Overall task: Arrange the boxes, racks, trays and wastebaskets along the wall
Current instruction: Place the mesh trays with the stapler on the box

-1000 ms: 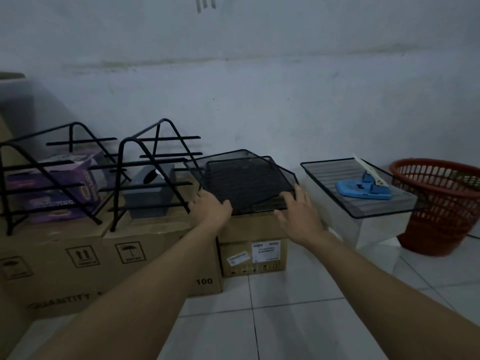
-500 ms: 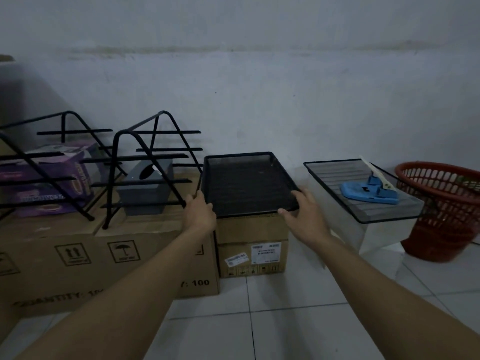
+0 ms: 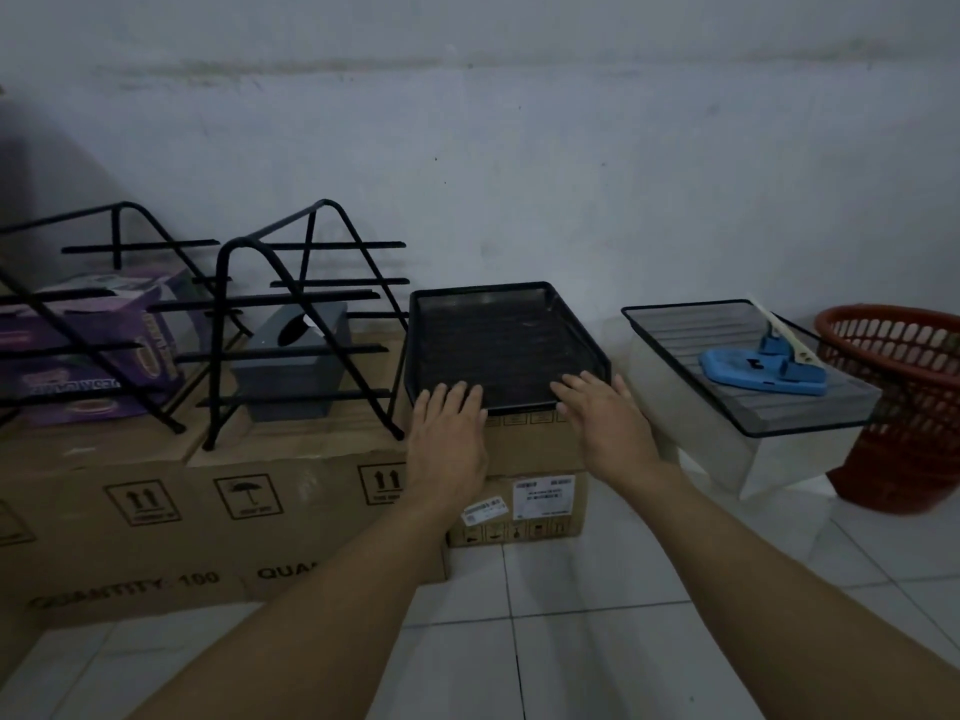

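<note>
2 hands, left hand (image 3: 447, 433) and right hand (image 3: 608, 423), are pressing straight fingers on the black mesh tray's (image 3: 498, 340) near rim; pushing evenly should be keeping it square atop the small cardboard box (image 3: 524, 459).

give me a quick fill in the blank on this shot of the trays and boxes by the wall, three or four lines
1. Both hands, left hand and right hand, lie with straight fingers on the near edge of the ____ tray.
2. That tray sits on a ____ box.
3. The blue tool lies on the ____ tray.
4. The wastebasket at far right is ____ in colour.

Missing words: black; cardboard; clear; red
</note>
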A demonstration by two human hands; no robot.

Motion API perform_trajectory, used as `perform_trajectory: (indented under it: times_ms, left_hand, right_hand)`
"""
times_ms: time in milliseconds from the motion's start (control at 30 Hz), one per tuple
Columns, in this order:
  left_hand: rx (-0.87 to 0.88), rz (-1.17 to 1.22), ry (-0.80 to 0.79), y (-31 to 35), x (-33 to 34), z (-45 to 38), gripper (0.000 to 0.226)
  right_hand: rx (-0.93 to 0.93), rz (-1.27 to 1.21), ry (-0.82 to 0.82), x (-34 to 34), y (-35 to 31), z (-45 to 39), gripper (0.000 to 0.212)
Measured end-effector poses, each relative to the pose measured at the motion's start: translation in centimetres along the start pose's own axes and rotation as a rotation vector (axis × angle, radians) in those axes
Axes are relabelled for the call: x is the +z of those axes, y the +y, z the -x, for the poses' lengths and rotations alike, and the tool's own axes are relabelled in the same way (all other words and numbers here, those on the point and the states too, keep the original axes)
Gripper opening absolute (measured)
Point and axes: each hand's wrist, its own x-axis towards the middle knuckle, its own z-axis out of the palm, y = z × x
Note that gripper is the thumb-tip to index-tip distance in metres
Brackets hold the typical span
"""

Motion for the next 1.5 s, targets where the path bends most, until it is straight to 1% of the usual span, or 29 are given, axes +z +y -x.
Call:
perform_trajectory:
  times_ms: [67, 167, 300, 400, 433, 500, 567, 600, 633, 700, 800, 867, 933, 1000, 1133, 1200, 1300, 1367, 1400, 1500]
  left_hand:
    - [-0.018, 0.015, -0.017, -0.2, 0.3, -1.1, 0.046]
    - [0.009, -0.011, -0.020, -0.8, 0.9, -1.9, 0.045]
    - [0.034, -0.022, -0.020, -1.2, 1.2, -2.0, 0.047]
    - [0.001, 0.056, 0.049, -0.2, 0.4, -1.7, 0.047]
    - [-0.020, 0.092, 0.078, 0.5, -0.1, -1.7, 0.047]
    - [-0.026, 0.167, 0.131, 2.4, -0.9, -1.6, 0.044]
    - [-0.001, 0.229, 0.144, 4.6, -1.4, -1.8, 0.039]
    - [0.011, 0.264, 0.129, 5.8, -1.6, -1.7, 0.036]
    - [0.030, 0.298, 0.123, 7.2, -1.7, -1.8, 0.034]
    - [0.091, 0.315, 0.138, 8.9, -1.5, -2.0, 0.030]
    - [0.155, 0.330, 0.122, 12.2, -1.1, -2.1, 0.028]
    - [0.175, 0.352, 0.095, 14.4, -0.6, -1.9, 0.027]
    - [0.166, 0.420, 0.028, 16.7, 0.0, -1.9, 0.025]
    - [0.116, 0.502, -0.060, 19.1, 0.8, -2.1, 0.022]
    - [-0.003, 0.643, -0.194, 24.7, 2.6, -3.1, 0.024]
    - [-0.123, 0.739, -0.295, 27.7, 3.8, -4.0, 0.036]
    - [-0.352, 0.902, -0.418, 30.8, 6.2, -5.3, 0.052]
    - [-0.468, 1.001, -0.430, 31.9, 7.2, -5.6, 0.050]
    - [-0.504, 1.042, -0.407, 32.3, 7.5, -5.7, 0.045]
    - [-0.631, 1.161, -0.267, 33.0, 8.2, -6.4, 0.022]
  right_hand:
    - [0.028, -0.023, -0.055, 0.0, 0.1, -0.9, 0.041]
    - [0.053, -0.076, -0.112, 0.5, 0.0, -1.4, 0.042]
    - [0.078, -0.108, -0.154, 0.1, -0.2, -1.6, 0.044]
    - [0.070, -0.048, -0.183, -0.7, -1.0, -1.2, 0.047]
    - [0.065, -0.048, -0.148, -0.9, -1.2, -0.8, 0.049]
    - [0.111, -0.096, 0.001, -2.1, -1.5, 0.3, 0.047]
    - [0.195, -0.090, 0.197, -4.0, -1.0, 1.4, 0.037]
    - [0.202, -0.036, 0.263, -4.9, -0.3, 2.0, 0.031]
    - [0.185, 0.024, 0.286, -5.9, 0.8, 2.7, 0.026]
    - [0.187, 0.061, 0.258, -7.1, 3.2, 3.9, 0.021]
    - [0.335, 0.073, 0.208, -8.6, 8.1, 6.6, 0.018]
    - [0.448, 0.070, 0.187, -9.0, 11.2, 8.1, 0.021]
    - [0.592, 0.033, 0.195, -9.2, 13.9, 8.8, 0.026]
    - [0.663, 0.029, 0.193, -9.2, 16.2, 9.0, 0.030]
    - [0.697, 0.022, 0.176, -8.8, 19.5, 8.4, 0.038]
    - [0.682, -0.007, 0.167, -8.4, 21.0, 8.2, 0.040]
    - [0.684, -0.108, 0.087, -7.6, 23.1, 8.6, 0.043]
    - [0.640, -0.157, 0.083, -7.2, 24.2, 9.4, 0.043]
    - [0.605, -0.179, 0.104, -7.1, 24.6, 9.6, 0.043]
    - [0.556, -0.232, 0.159, -7.5, 25.7, 9.7, 0.042]
